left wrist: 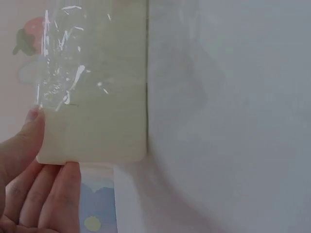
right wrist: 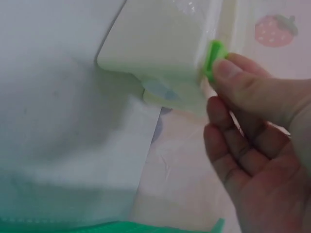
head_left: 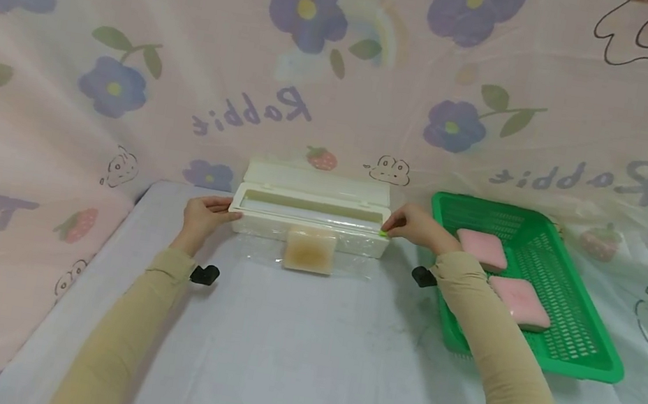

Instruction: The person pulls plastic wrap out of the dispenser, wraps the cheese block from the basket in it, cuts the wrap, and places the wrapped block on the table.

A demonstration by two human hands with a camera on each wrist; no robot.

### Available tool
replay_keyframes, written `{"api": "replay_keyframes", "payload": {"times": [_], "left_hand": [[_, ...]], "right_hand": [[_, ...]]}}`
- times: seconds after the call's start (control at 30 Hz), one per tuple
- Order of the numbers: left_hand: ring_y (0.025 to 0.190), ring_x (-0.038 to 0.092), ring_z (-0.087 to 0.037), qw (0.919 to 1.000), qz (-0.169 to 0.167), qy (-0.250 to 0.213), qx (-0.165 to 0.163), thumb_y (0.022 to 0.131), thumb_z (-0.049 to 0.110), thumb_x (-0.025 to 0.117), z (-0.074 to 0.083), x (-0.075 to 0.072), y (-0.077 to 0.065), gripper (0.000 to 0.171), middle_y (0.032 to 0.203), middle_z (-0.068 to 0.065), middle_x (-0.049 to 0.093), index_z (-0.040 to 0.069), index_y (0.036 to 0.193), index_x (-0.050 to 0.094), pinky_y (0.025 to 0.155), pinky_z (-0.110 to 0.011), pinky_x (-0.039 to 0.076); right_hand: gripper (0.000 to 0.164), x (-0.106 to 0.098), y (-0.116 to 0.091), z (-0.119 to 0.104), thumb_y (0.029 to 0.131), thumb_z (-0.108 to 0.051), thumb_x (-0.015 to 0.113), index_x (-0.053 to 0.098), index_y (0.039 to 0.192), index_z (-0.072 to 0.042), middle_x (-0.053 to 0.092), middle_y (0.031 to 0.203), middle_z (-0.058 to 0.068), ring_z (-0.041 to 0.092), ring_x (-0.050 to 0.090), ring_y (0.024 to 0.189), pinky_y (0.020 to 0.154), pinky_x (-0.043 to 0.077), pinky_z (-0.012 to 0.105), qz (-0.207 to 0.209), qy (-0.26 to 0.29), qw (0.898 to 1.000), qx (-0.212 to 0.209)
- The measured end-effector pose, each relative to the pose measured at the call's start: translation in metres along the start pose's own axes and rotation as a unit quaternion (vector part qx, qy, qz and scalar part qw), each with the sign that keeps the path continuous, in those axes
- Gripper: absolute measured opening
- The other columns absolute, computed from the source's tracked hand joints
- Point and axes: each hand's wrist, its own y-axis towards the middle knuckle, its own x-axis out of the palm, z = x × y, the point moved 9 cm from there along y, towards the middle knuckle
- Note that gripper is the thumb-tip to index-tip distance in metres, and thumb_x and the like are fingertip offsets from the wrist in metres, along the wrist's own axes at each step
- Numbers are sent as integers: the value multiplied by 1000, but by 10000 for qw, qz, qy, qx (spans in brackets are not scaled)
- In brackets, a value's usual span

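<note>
A white cling film dispenser (head_left: 309,233) lies across the far part of the table with its lid (head_left: 317,182) raised, showing the roll (head_left: 309,214) inside. My left hand (head_left: 203,217) grips its left end, thumb along the front edge and fingers against the end face. At the right end, my right hand (head_left: 416,225) pinches a small green slide cutter (right wrist: 214,59) between thumb and forefinger. Clear film (head_left: 265,249) hangs over the dispenser's front and reaches a cream square block (head_left: 309,251) with a brownish middle. Whether the film wraps beneath the block cannot be seen.
To the right stands a green plastic basket (head_left: 588,300) holding two pink square blocks (head_left: 519,302); my right forearm passes over its near left side. A white cloth covers the table (head_left: 286,358). Behind hangs a printed curtain (head_left: 354,94), close to the raised lid.
</note>
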Motion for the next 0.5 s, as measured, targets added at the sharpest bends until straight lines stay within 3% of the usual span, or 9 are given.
{"api": "replay_keyframes", "payload": {"times": [0.13, 0.27, 0.37, 0.5], "left_hand": [[100, 64, -15, 9969, -282, -586, -442, 78, -5, 76, 2, 5, -6, 53, 126, -27, 56, -7, 127, 56, 86, -23, 52], [99, 62, -14, 9863, -641, -1099, -1053, 84, -5, 70, 5, 12, -16, 56, 124, -21, 57, -7, 135, 48, 102, -35, 42], [103, 58, -14, 9798, -844, -1252, -1311, 88, 1, 68, 1, 12, -22, 58, 123, -13, 53, -6, 140, 42, 108, -38, 35], [124, 45, -27, 9763, -891, -1329, -1459, 92, 15, 66, -7, 9, -28, 65, 138, -17, 40, -7, 143, 33, 110, -39, 32]], "right_hand": [[12, -1, -2, 3, 87, 4, 66, 71, 98, 3, 69, 97, 13, 27, 63, 93, 83, 53, 40, 18, 108, 9999, 88], [13, -2, -6, 5, 88, 3, 64, 70, 100, 4, 68, 98, 15, 29, 61, 95, 84, 52, 41, 179, 144, 9997, 96], [17, -4, -12, -1, 92, -2, 61, 66, 105, 6, 65, 104, 19, 33, 59, 99, 85, 50, 44, 478, 45, 9987, 155], [26, -9, -31, -21, 97, -11, 55, 62, 113, 8, 62, 110, 22, 35, 56, 103, 86, 49, 47, 1177, 58, 9927, 256]]}}
